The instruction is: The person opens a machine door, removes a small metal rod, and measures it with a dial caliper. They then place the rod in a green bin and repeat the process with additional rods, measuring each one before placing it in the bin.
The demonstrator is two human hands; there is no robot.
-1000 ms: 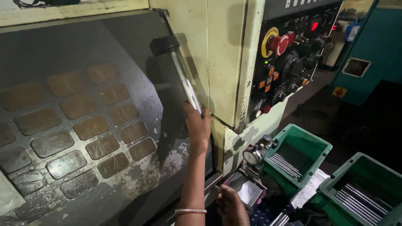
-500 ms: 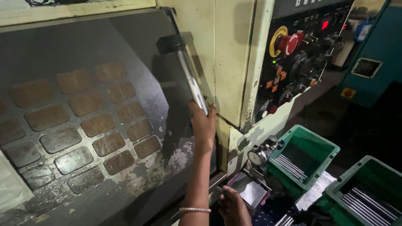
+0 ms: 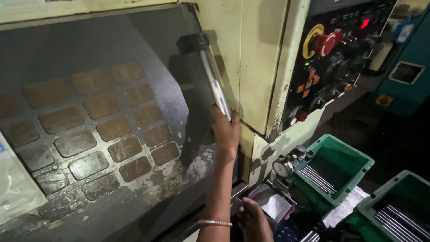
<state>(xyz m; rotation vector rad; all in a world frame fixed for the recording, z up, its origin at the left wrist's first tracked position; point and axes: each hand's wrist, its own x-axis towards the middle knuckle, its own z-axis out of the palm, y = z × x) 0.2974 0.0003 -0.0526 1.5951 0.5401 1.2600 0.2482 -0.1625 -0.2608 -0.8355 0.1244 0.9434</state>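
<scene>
The left hand is closed around the lower end of the metal door handle, a long polished bar fixed between black end mounts on the machine door. The door, a dark panel with rows of small grimy window panes, appears drawn fully across the opening, its right edge meeting the cream frame just beside the handle; closing therefore seems complete or very nearly so, though the seam itself is partly hidden by the hand. The right hand is low at the bottom edge, fingers curled near a small flat tray; whether it holds anything cannot be told. The control panel, with its red stop button, is untouched. A dial gauge and two green bins of metal rods stand nearby on the right.
</scene>
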